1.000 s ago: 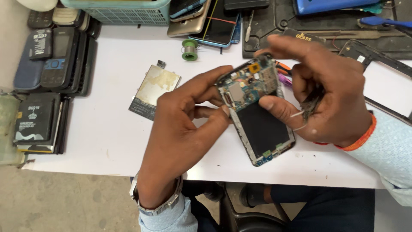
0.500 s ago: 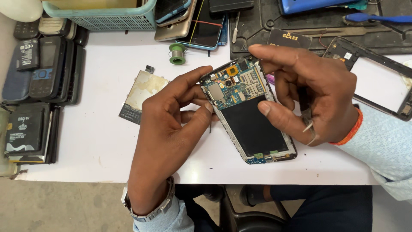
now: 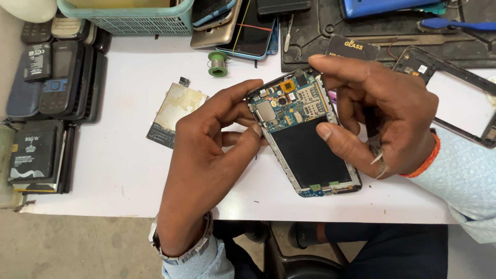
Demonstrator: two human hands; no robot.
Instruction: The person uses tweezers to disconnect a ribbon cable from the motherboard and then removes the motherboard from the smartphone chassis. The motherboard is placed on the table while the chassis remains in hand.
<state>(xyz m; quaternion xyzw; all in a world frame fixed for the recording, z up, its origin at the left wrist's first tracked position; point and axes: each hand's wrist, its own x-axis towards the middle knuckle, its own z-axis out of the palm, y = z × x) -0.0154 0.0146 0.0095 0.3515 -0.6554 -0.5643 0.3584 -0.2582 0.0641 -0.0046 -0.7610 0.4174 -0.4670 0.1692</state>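
- Centrally, I see an opened smartphone with its back cover off (image 3: pixel 302 132), blue-green circuit board exposed at the top and a black battery bay below; it is held tilted just above the white tabletop (image 3: pixel 113 170), near the front edge.
- My left hand (image 3: pixel 212 150) pinches the phone's left edge: index finger curled over the upper-left corner, thumb pressed against the side lower down. Closed on the phone.
- My right hand (image 3: pixel 382 116) clamps the phone's right side, index finger reaching across the top edge, thumb tip lying on the black bay. A thin metal tool (image 3: pixel 375 150) is tucked under the same hand's curled fingers, tip pointing down; which kind of tool I cannot tell.
- A metal-band wristwatch (image 3: pixel 181 248) sits on the left wrist; an orange band (image 3: pixel 426 157) on the right wrist.
- Just left of the left hand: a flat, worn silver battery pack (image 3: pixel 173 111) lying on the table.
- Behind it: a small green spool of solder wire (image 3: pixel 218 63), standing apart.
- Right of the right hand: an empty black phone frame (image 3: pixel 465 82), partly on a dark work mat (image 3: pixel 320 41).
- Far edge: a teal plastic basket (image 3: pixel 124 18) and a stack of smartphones (image 3: pixel 237 28) beside it.
- Left edge: rows of old dark keypad phones (image 3: pixel 57 77) and loose black batteries (image 3: pixel 33 155).
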